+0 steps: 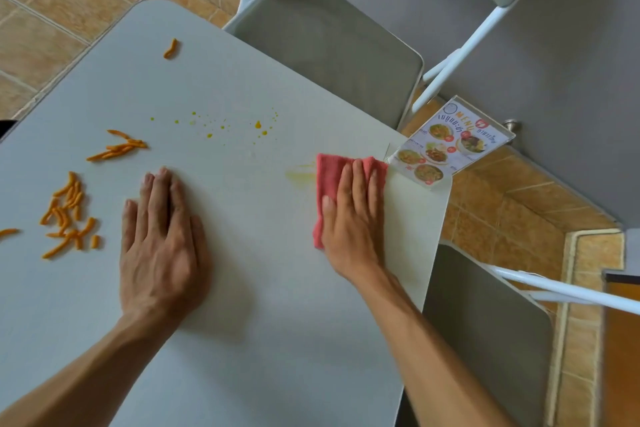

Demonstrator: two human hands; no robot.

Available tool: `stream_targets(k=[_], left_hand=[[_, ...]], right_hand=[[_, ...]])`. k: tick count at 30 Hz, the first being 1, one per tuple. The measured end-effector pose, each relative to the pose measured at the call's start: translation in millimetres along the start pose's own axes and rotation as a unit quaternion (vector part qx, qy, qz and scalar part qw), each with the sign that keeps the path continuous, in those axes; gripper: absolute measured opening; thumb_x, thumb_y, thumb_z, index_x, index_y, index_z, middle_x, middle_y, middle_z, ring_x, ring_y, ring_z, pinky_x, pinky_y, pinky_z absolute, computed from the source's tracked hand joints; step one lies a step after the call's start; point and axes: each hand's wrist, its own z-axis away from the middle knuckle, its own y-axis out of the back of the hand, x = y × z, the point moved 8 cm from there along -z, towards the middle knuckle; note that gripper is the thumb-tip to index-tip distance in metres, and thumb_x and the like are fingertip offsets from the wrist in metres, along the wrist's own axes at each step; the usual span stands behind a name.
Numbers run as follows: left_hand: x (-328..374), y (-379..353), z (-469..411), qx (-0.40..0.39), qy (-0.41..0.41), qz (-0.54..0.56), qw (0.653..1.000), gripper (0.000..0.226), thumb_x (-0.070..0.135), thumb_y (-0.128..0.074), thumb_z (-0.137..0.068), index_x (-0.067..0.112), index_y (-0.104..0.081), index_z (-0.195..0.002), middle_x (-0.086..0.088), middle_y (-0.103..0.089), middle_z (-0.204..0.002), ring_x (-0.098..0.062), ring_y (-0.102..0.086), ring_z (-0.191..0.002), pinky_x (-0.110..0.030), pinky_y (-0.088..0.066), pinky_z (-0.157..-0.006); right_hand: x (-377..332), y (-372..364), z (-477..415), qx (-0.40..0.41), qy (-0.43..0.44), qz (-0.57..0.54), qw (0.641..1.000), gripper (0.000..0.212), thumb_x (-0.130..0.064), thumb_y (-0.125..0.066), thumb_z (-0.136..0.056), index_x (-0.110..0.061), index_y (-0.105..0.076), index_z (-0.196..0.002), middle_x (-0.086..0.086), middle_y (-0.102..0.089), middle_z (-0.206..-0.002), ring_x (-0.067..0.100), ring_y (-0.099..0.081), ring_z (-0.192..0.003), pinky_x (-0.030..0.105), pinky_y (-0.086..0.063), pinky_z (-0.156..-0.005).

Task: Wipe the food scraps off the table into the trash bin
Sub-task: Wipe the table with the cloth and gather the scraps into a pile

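Observation:
My right hand (pixel 351 218) lies flat on a folded pink cloth (pixel 329 173), pressing it onto the pale grey table (pixel 242 340) near the right edge. A yellowish smear (pixel 299 175) sits just left of the cloth. My left hand (pixel 161 246) rests flat, palm down, on the bare tabletop with nothing under it. Orange stick-shaped food scraps lie to its left: a big cluster (pixel 67 215), a smaller bunch (pixel 119 149) and a single piece (pixel 170 48) farther back. Small yellow sauce drops (pixel 258 125) dot the middle. No trash bin is in view.
An acrylic menu stand (pixel 450 146) stands at the table's right edge, touching distance from the cloth. A grey folding chair (pixel 329 45) is tucked in at the far side and another (pixel 485 340) at the right. Tan tiled floor surrounds the table.

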Motion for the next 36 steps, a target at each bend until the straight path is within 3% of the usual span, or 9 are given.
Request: stream_targets(k=[3, 8, 12, 14, 17, 20, 25, 31, 36], left_hand=[[0, 1, -1, 0.0, -0.002, -0.001, 1.0, 0.061, 0.029, -0.022, -0.099, 0.004, -0.018, -0.154, -0.012, -0.012, -0.164, -0.023, -0.003, -0.153, -0.036, 0.003, -0.124], [0, 1, -1, 0.01, 0.0, 0.003, 1.0, 0.061, 0.028, -0.023, -0.098, 0.002, -0.022, -0.153, -0.013, -0.015, -0.164, -0.024, -0.006, -0.153, -0.033, 0.005, -0.123], [0, -1, -1, 0.006, -0.002, 0.005, 1.0, 0.061, 0.03, -0.021, -0.099, 0.003, -0.02, -0.153, -0.012, -0.013, -0.164, -0.023, -0.004, -0.153, -0.04, -0.001, -0.124], [0, -1, -1, 0.004, -0.002, 0.003, 1.0, 0.061, 0.03, -0.021, -0.098, 0.003, -0.02, -0.153, -0.012, -0.013, -0.164, -0.023, -0.004, -0.153, -0.041, -0.003, -0.124], [0, -2, -1, 0.003, 0.002, 0.005, 1.0, 0.062, 0.03, -0.021, -0.098, 0.003, -0.021, -0.153, -0.012, -0.013, -0.164, -0.023, -0.004, -0.153, -0.042, -0.003, -0.124], [0, -3, -1, 0.005, 0.0, 0.004, 1.0, 0.062, 0.03, -0.021, -0.098, 0.003, -0.019, -0.154, -0.012, -0.013, -0.164, -0.023, -0.004, -0.153, -0.042, -0.003, -0.124], [0, -1, 0, 0.008, 0.0, 0.003, 1.0, 0.061, 0.029, -0.022, -0.098, 0.003, -0.019, -0.154, -0.012, -0.013, -0.164, -0.023, -0.005, -0.153, -0.039, -0.001, -0.124], [0, 1, 0, 0.009, 0.001, 0.003, 1.0, 0.06, 0.028, -0.023, -0.099, 0.002, -0.022, -0.153, -0.012, -0.014, -0.164, -0.023, -0.006, -0.153, -0.036, 0.0, -0.124], [1, 1, -3, 0.013, -0.003, 0.0, 1.0, 0.059, 0.027, -0.022, -0.1, 0.0, -0.022, -0.153, -0.013, -0.015, -0.163, -0.022, -0.007, -0.153, -0.037, -0.001, -0.124]], right_hand=[[60, 10, 17, -0.021, 0.017, 0.039, 0.999, 0.069, -0.044, -0.009, -0.103, -0.006, -0.014, -0.16, 0.013, -0.005, -0.17, 0.027, 0.002, -0.158, 0.043, -0.003, -0.128], [120, 9, 39, -0.001, -0.285, 0.043, 0.958, 0.073, -0.044, -0.001, -0.098, -0.003, -0.004, -0.159, 0.018, 0.0, -0.169, 0.032, 0.007, -0.157, 0.047, 0.007, -0.127], [49, 2, 26, -0.044, 0.029, 0.043, 0.998, 0.065, -0.047, -0.009, -0.103, -0.019, -0.005, -0.162, 0.004, 0.002, -0.17, 0.028, 0.01, -0.157, 0.042, 0.007, -0.127], [60, 6, 28, -0.043, 0.071, 0.047, 0.995, 0.064, -0.049, -0.012, -0.104, -0.02, -0.009, -0.162, 0.004, -0.003, -0.17, 0.025, 0.006, -0.158, 0.045, 0.001, -0.129], [100, 18, 39, 0.048, -0.176, 0.026, 0.983, 0.069, -0.049, -0.009, -0.103, -0.01, -0.018, -0.16, 0.013, -0.013, -0.169, 0.031, -0.005, -0.157, 0.051, -0.006, -0.128], [72, 5, 38, 0.025, -0.368, -0.019, 0.929, 0.067, -0.048, -0.014, -0.104, -0.014, -0.014, -0.161, 0.011, -0.007, -0.17, 0.035, 0.0, -0.157, 0.051, 0.002, -0.127], [4, 3, -5, 0.014, 0.047, 0.011, 0.999, 0.063, -0.052, -0.022, -0.102, -0.026, -0.029, -0.159, 0.008, -0.024, -0.167, 0.035, -0.014, -0.156, 0.053, -0.011, -0.126], [8, -2, 10, 0.082, -0.235, -0.03, 0.968, 0.062, -0.043, -0.028, -0.103, -0.01, -0.037, -0.155, 0.019, -0.03, -0.164, 0.042, -0.02, -0.153, 0.056, -0.016, -0.124], [-72, -14, -29, 0.015, 0.162, 0.025, 0.986, 0.064, -0.047, -0.027, -0.102, -0.017, -0.03, -0.159, 0.015, -0.026, -0.166, 0.04, -0.017, -0.154, 0.057, -0.017, -0.124]])
